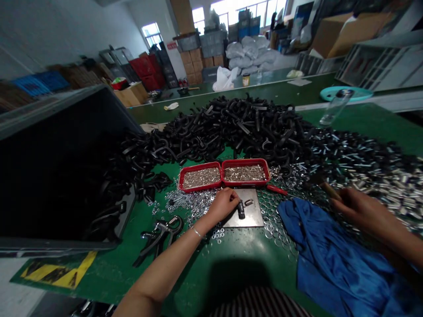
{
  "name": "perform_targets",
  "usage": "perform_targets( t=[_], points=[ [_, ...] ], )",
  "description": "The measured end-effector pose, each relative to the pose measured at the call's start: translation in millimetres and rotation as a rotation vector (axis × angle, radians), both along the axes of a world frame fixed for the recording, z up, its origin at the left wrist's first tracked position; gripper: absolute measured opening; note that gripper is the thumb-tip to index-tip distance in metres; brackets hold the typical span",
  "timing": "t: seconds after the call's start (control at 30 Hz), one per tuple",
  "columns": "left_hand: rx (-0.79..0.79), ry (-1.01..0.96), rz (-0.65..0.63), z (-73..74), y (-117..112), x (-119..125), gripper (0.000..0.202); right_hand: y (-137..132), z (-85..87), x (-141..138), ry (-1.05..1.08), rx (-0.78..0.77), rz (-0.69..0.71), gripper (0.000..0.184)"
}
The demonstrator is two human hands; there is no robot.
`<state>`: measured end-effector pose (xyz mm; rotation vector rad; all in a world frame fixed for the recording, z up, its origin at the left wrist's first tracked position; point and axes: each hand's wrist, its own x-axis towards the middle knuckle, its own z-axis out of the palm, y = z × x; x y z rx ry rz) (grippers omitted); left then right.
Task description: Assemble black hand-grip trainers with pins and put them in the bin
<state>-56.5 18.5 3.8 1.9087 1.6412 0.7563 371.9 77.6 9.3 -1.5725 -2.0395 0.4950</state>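
My left hand (222, 205) rests on a square steel plate (246, 217), its fingers gripping a small black metal part (241, 210) that stands on the plate. A small silver fitting (249, 202) lies next to that part. My right hand (358, 210) grips a wooden-handled hammer (325, 185) to the right of the plate, with its dark head (316, 178) above scattered silver washers (271, 215). A crumpled blue cloth (330, 259) lies below my right hand. Near the plate are several assembled black clamps (161, 237).
Behind the plate, a double red tray (224, 176) holds small silver fasteners. Beyond it lie a large heap of black U-shaped parts (224, 127) and silver cylinders (386, 180). A big black bin (49, 167) stands at the left. A glass bottle (333, 108) stands at the back.
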Motion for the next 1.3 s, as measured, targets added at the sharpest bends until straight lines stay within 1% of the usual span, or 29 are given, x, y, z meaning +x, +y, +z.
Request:
perform_targets(
  t=[0.07,0.1,0.17,0.2,0.3,0.4,0.47,0.5,0.53,0.6,0.63,0.67,0.73,0.8,0.83,0.9,0.93,0.97,1.0,1.07,1.1,1.13,1.17,1.2,1.23,1.3],
  points=[
    [-0.01,0.0,0.02,-6.9,1.3,-0.6,0.009,-7.3,21.5,-18.7,0.089,-0.167,0.001,0.028],
    [-0.016,0.004,0.026,-8.9,2.6,0.0,0.009,-13.4,30.2,-29.8,0.132,-0.286,0.009,0.03],
    [-0.026,0.024,0.035,-10.2,4.8,2.0,0.009,-28.2,40.0,-53.0,0.206,-0.502,0.1,0.038],
    [-0.031,0.04,0.033,-9.7,5.2,3.1,0.009,-36.1,40.7,-63.9,0.205,-0.547,0.149,0.041],
    [-0.013,0.123,-0.01,-5.4,5.0,5.0,0.01,-55.9,30.9,-91.5,0.158,-0.517,0.219,0.043],
    [0.087,0.287,-0.171,1.5,3.8,4.9,0.013,-66.1,19.2,-111.7,0.152,-0.57,0.279,0.043],
    [0.138,0.378,-0.26,6.1,1.1,3.6,0.013,-68.6,19.6,-123.1,0.108,-0.52,0.328,0.039],
    [0.146,0.391,-0.264,7.8,-1.4,2.6,0.017,-69.3,22.8,-128.6,0.08,-0.462,0.345,0.037],
    [0.144,0.38,-0.243,8.8,-4.7,1.5,0.031,-69.9,27.3,-134.2,0.057,-0.398,0.353,0.035],
    [0.122,0.315,-0.179,8.3,-13.2,-0.6,0.075,-71.4,37.2,-145.5,0.049,-0.289,0.342,0.034],
    [0.102,0.274,-0.159,6.9,-17.5,-1.4,0.091,-71.9,40.6,-151.1,0.053,-0.247,0.332,0.034],
    [0.078,0.237,-0.156,4.8,-21.4,-2.0,0.098,-72.0,42.1,-156.6,0.048,-0.214,0.329,0.034],
    [0.036,0.183,-0.164,-0.2,-26.4,-2.6,0.098,-70.4,37.6,-166.2,-0.012,-0.195,0.348,0.032],
    [0.018,0.15,-0.164,-5.5,-26.9,-3.2,0.094,-66.8,25.4,-171.9,-0.068,-0.258,0.378,0.028],
    [0.017,0.14,-0.167,-8.0,-26.0,-3.6,0.094,-64.7,18.1,-172.6,-0.064,-0.318,0.384,0.029],
    [0.021,0.126,-0.171,-12.5,-24.0,-4.4,0.093,-60.6,5.1,-169.5,0.012,-0.462,0.36,0.035],
    [0.024,0.119,-0.173,-14.3,-23.8,-4.6,0.093,-58.9,0.5,-166.2,0.052,-0.504,0.332,0.039],
    [0.027,0.111,-0.168,-15.7,-24.6,-4.3,0.092,-57.4,-2.5,-162.5,0.072,-0.496,0.303,0.041],
    [0.03,0.099,-0.154,-16.4,-26.6,-3.5,0.092,-56.1,-3.8,-159.0,0.069,-0.426,0.277,0.041],
    [0.039,0.045,-0.074,-15.3,-34.2,0.7,0.086,-54.1,-2.1,-155.7,0.019,-0.149,0.236,0.04],
    [0.048,-0.003,-0.004,-13.3,-39.3,4.0,0.081,-53.5,0.2,-157.0,0.006,-0.007,0.219,0.039],
    [0.061,-0.061,0.083,-10.7,-44.8,8.0,0.076,-53.2,3.0,-161.1,0.025,0.085,0.208,0.039],
    [0.08,-0.12,0.172,-7.6,-50.4,12.5,0.071,-53.3,5.9,-167.9,0.084,0.099,0.207,0.038],
    [0.109,-0.17,0.249,-4.6,-55.7,17.3,0.067,-53.8,8.4,-177.3,0.181,0.025,0.22,0.037],
    [0.145,-0.199,0.303,-1.9,-60.5,22.1,0.066,-54.6,10.3,-188.8,0.307,-0.122,0.248,0.038],
    [0.23,-0.178,0.328,0.4,-68.4,30.1,0.069,-56.4,11.0,-214.2,0.59,-0.496,0.312,0.042]
  ],
)
